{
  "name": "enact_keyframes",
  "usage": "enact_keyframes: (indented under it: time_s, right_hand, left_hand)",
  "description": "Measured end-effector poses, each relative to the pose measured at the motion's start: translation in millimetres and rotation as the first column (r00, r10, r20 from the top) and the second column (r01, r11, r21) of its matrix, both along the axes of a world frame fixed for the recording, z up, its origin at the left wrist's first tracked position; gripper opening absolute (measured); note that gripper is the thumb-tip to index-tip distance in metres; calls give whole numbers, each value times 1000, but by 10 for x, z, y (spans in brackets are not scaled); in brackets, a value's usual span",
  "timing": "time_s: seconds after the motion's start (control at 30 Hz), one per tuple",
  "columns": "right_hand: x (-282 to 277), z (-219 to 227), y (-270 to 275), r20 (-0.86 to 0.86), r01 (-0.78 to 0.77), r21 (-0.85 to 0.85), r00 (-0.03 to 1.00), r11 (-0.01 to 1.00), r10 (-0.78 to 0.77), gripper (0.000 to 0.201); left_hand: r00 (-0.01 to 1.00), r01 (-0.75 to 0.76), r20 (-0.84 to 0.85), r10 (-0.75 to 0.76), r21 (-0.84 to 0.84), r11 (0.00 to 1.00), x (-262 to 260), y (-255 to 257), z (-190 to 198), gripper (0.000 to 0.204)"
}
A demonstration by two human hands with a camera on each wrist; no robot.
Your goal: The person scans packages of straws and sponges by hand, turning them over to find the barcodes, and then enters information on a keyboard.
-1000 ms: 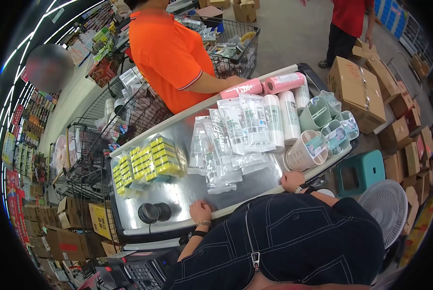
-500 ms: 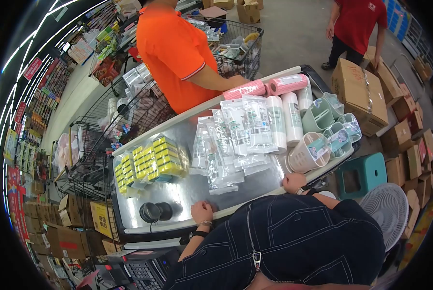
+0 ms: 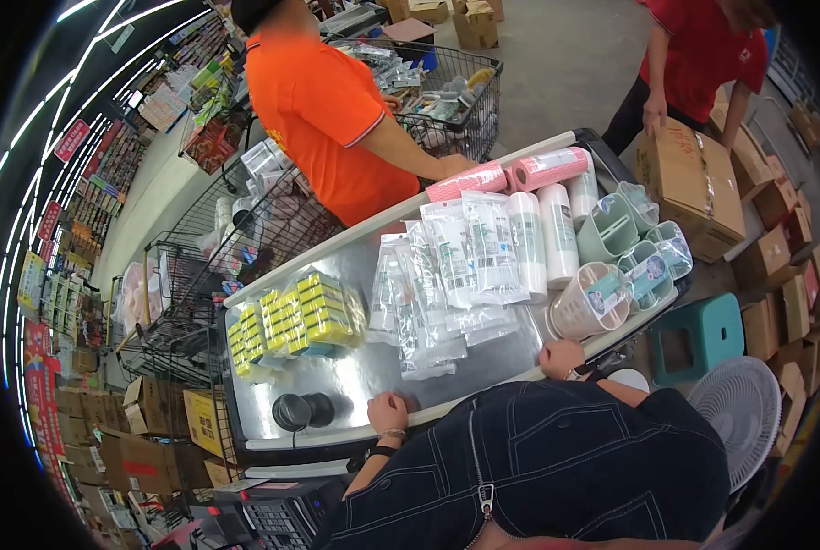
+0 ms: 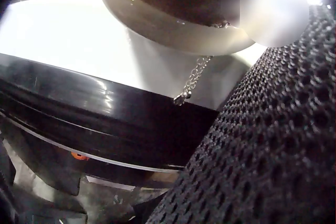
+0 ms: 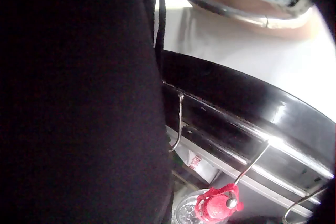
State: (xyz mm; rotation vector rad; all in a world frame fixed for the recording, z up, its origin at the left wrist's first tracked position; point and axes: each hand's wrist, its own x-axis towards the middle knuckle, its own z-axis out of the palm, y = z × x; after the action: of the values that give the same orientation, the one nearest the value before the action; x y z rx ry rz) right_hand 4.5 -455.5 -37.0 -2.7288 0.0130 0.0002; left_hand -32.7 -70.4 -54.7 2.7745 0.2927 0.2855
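Observation:
Both hands rest at the near edge of a metal-topped counter (image 3: 497, 356), holding nothing, with fingers loosely curled. The left hand (image 3: 388, 414) lies to the right of a round black device (image 3: 293, 412); a bracelet chain (image 4: 194, 79) dangles from that wrist. Just below a beige plastic basket (image 3: 575, 316) rests the right hand (image 3: 561, 358), a watch at its wrist. Ahead of the hands lie several clear bags of white items (image 3: 447, 257). Packs of yellow boxes (image 3: 295, 316) sit left of them. The fingers are outside both wrist views.
White rolls (image 3: 557, 234) and pink rolls (image 3: 549, 169) stand or lie at the counter's right, beside green baskets (image 3: 609, 229). Across the counter is a person in orange (image 3: 323, 119), near loaded carts (image 3: 465, 96). At right are a cardboard box (image 3: 689, 183), teal stool (image 3: 703, 339) and fan (image 3: 738, 417).
The person in red has come closer and bent over the cardboard box, one hand at its top. Both of my hands stay at the counter edge; the head view has shifted slightly.

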Motion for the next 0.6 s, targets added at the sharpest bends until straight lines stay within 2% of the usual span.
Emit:
enact_keyframes:
  time_s: [0.43, 0.5, 0.6]
  right_hand:
    - [17, -4, -20, 79, -13, 65, 997, 998, 7, 17]
    - [23, 4, -15, 74, 1, 58, 997, 998, -5, 17]
    - [34, -60, -15, 51, 13, 49, 999, 999, -15, 17]
  left_hand:
    - [998, -51, -35, 52, 11, 999, 17, -50, 36, 17]
    - [978, -135, -155, 142, 57, 989, 24, -83, 78, 20]
    - [977, -117, -175, 121, 36, 992, 29, -76, 103, 23]
